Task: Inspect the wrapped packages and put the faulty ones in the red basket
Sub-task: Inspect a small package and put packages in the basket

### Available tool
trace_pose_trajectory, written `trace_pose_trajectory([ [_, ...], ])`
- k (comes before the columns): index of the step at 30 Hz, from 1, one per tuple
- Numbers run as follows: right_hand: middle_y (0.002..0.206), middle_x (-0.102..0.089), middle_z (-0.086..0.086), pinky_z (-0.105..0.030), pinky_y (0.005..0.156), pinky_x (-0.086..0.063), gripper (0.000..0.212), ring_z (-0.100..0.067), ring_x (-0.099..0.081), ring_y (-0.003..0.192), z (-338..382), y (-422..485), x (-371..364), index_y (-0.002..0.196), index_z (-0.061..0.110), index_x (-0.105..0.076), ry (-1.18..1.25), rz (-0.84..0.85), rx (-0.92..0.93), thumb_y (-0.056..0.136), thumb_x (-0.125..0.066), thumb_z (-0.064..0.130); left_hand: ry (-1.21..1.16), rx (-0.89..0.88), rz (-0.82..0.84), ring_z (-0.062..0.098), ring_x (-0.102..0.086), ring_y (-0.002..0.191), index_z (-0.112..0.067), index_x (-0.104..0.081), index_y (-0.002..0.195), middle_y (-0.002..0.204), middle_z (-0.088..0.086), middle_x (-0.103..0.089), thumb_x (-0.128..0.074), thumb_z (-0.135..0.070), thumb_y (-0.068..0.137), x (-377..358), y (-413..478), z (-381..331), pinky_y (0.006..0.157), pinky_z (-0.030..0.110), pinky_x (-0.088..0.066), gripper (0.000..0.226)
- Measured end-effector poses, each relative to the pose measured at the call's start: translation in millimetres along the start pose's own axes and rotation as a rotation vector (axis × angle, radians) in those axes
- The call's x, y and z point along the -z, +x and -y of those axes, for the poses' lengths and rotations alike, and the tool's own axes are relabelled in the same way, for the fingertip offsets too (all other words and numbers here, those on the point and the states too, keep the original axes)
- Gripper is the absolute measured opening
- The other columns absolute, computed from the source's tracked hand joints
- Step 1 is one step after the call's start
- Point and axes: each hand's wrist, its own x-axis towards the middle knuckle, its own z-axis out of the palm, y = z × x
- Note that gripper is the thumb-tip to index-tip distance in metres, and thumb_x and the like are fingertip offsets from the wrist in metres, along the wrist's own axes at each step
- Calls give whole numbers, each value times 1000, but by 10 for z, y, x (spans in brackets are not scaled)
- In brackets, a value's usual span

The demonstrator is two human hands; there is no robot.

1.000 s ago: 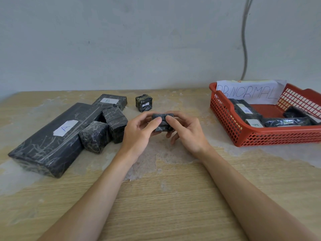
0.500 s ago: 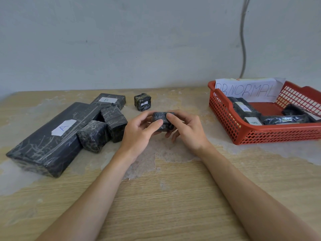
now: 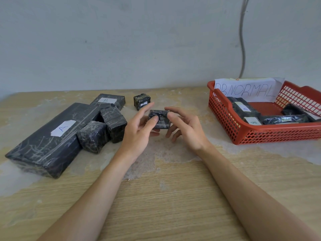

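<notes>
Both pointer fingers [image 3: 147, 106] are lifted off the pack [image 3: 160, 121] now, where a moment ago they lay over its top. The left hand [image 3: 137, 131] holds the pack, with its thumb pressed on the front and its lower fingers curled under it. Its pointer finger sticks out straight. The right hand [image 3: 188, 131] has its fingers spread wide and loose, and only its thumb touches the right edge of the pack. The pack is small, dark and shiny. It is up off the table [image 3: 173, 197], in the middle, between the two hands.

Just behind it on the table stands a little cube [image 3: 141, 101] with a small white tag. To the left lies a long box [image 3: 48, 141] marked A, and behind that is a flat box [image 3: 108, 101] marked B. A near block [image 3: 93, 136] and a far block [image 3: 115, 124] sit against the long box and touch each other.

The red basket [image 3: 260, 134] sits on the right, well apart from the hands. It has a paper sign [image 3: 246, 89] at its back and some dark packs [image 3: 243, 108] inside, two with B tags. A grey cable [image 3: 242, 40] hangs down the wall [image 3: 121, 40] behind it
</notes>
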Motion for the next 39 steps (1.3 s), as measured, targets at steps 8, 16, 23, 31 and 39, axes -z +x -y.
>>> trace_pose_trajectory([
  [8,86,-80,-10,-41,63,-63,27,-28,-73,67,-29,0,-45,124,19,-72,-52,-22,23,98,-74,15,74,-7,-102,26,-77,91,-29,-75,117,93,2,-78,-66,-23,103,-50,4,15,74,37,-64,18],
  [16,86,-79,-11,-42,66,-64,28,-26,-72,68,0,20,-46,122,14,-72,18,-16,-26,96,-73,4,57,15,-59,26,-79,91,-27,-75,122,101,4,-80,-70,-16,101,-14,-6,1,85,55,-65,24],
  [23,94,-80,-14,-43,62,-64,12,-31,-78,77,-42,23,-36,114,22,-73,-17,-39,26,105,-66,16,41,19,-18,27,-78,82,-27,-76,122,91,3,-78,-72,-10,99,-28,-32,-46,79,52,-67,29],
  [31,88,-78,-11,-39,60,-61,21,-27,-70,67,-44,15,-42,120,15,-72,-10,7,-32,99,-71,20,50,35,-96,32,-76,70,-30,-77,114,96,4,-80,-63,-24,107,-22,-8,-19,70,56,-66,17],
  [39,96,-79,-15,-40,59,-61,20,-30,-72,70,-36,20,-29,122,17,-73,7,-4,-29,102,-69,18,49,47,-45,31,-78,84,-31,-76,119,102,3,-81,-74,-15,95,-27,-17,-14,83,58,-64,28],
])
